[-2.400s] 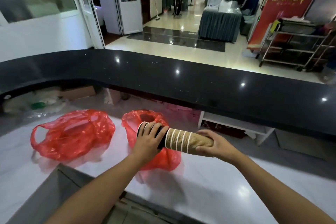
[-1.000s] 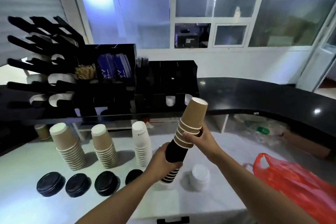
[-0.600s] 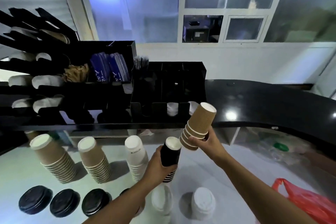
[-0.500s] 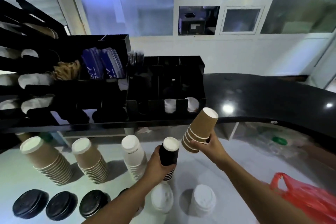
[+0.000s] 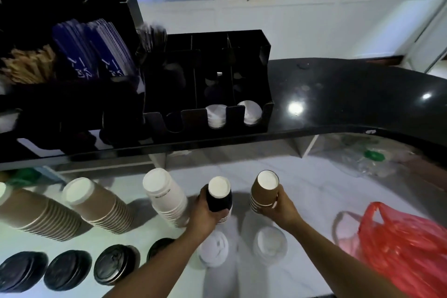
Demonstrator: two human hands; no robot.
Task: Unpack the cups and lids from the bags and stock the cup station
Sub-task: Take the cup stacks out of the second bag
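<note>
My left hand (image 5: 205, 215) grips a short stack of black cups (image 5: 219, 197), upside down, low over the white counter beside a white cup stack (image 5: 164, 197). My right hand (image 5: 278, 210) holds a short stack of brown ribbed cups (image 5: 263, 192), also upside down, just to the right. Two brown cup stacks (image 5: 96, 208) lean at the left. Two stacks of white lids (image 5: 214, 249) sit near my wrists, and black lids (image 5: 113, 266) line the front left. A red plastic bag (image 5: 406, 244) lies at the right.
A black cup-and-lid organiser (image 5: 208, 84) stands on the raised black countertop (image 5: 350, 99), with white lids in two front slots. Blue packets and wooden stirrers fill its left bins. Clear plastic wrapping (image 5: 367, 159) lies under the ledge at the right.
The joined stack from the red bag has been split: black cups in my left hand, brown in my right. Both hands have come down towards the white counter, and my view has tilted down.
</note>
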